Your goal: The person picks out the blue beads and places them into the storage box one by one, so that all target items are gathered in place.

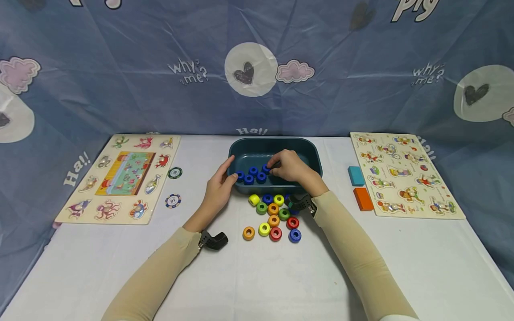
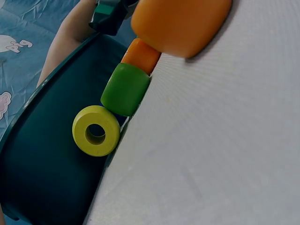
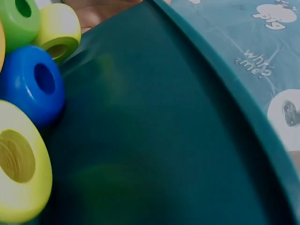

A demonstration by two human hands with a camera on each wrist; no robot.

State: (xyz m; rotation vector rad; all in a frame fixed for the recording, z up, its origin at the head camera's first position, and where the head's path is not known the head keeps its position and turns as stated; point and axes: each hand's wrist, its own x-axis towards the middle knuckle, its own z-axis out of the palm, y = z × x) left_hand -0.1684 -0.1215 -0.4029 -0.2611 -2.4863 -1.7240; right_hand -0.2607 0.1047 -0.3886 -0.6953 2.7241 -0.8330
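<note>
A dark teal bin (image 1: 277, 189) stands on the white table, with several blue beads (image 1: 249, 179) grouped inside at its left. My right hand (image 1: 292, 167) reaches into the bin and pinches a blue bead (image 1: 265, 169) at the right end of that group. At the bin's left end, my left hand (image 1: 218, 187) rests against the wall with fingers extended, its thumb close to the leftmost bead. Loose beads lie in front of the bin, among them a yellow bead (image 2: 96, 131) and a green bead (image 2: 125, 89). Both wrist views miss the right fingertips.
Red, orange, green, yellow and blue beads (image 1: 275, 234) spread over the near table. A wooden puzzle board (image 1: 90, 209) and two poker chips (image 1: 173, 201) lie left. Another puzzle board (image 1: 421, 209), a blue block (image 1: 356, 176) and an orange block (image 1: 363, 199) lie right.
</note>
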